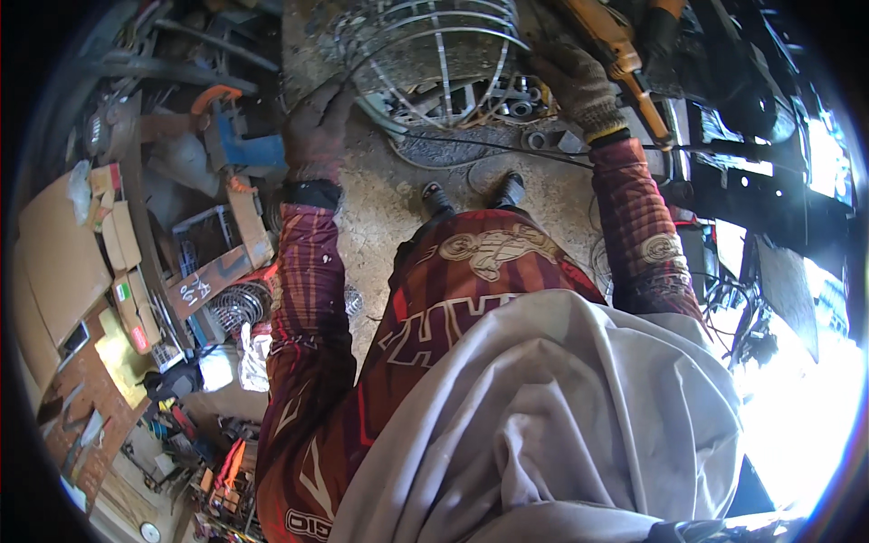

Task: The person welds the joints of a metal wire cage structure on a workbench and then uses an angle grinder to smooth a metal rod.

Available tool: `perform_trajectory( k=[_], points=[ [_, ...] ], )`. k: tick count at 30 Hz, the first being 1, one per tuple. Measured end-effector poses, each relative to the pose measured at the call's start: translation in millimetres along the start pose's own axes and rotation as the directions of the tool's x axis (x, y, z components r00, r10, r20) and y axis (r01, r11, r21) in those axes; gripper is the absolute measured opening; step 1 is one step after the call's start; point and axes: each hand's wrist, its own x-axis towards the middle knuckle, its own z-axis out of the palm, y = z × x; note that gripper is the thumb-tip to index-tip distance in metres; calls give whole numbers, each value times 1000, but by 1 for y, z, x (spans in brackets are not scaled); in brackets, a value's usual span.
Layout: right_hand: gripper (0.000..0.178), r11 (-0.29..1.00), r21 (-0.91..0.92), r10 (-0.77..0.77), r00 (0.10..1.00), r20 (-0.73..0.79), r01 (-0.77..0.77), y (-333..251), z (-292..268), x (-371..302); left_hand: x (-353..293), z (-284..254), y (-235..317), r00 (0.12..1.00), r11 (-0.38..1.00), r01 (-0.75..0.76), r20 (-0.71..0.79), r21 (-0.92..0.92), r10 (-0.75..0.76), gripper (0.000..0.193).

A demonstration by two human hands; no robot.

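Head view: the wire cage (442,56) is top centre, b/w your hands, w/ loose metal parts (520,109) showing thru & around it. Your L hand (317,122) looks pinched on its rim; your R hand (579,86) seems closed on the opp. edge, tho tightness is hard to tell. Main risk, imo: uneven hold tips the cage & its wires snag those parts or the black cable (507,146). Orange tool (608,36) is right by your R wrist; a wide swing cd knock it.
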Motion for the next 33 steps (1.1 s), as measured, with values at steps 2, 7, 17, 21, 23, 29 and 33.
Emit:
perform_trajectory(
  k=[2,7,17,21,23,29,33],
  points=[
    [37,965,234,128,991,-41,-115,3,-4,-2,0,-3,-10,999,999,32,-16,-44,-32,29],
    [36,771,598,346,932,-105,-218,28,-12,-4,1,1,0,995,992,92,-23,-81,-94,29],
    [35,994,104,29,996,88,-39,-11,-16,0,-1,0,14,986,976,160,-28,-145,-166,27],
    [35,997,79,-12,998,69,7,-10,-14,0,2,2,4,998,991,40,-45,-128,-46,26],
    [36,998,68,4,998,68,-9,-10,-12,1,2,4,11,997,991,55,-41,-123,-61,26],
    [37,996,69,56,993,108,-63,-18,-12,3,0,0,14,996,990,83,-19,-112,-86,25],
    [38,989,136,52,995,87,-64,-9,-7,3,0,-1,17,996,987,88,5,-136,-89,25]
  ],
)
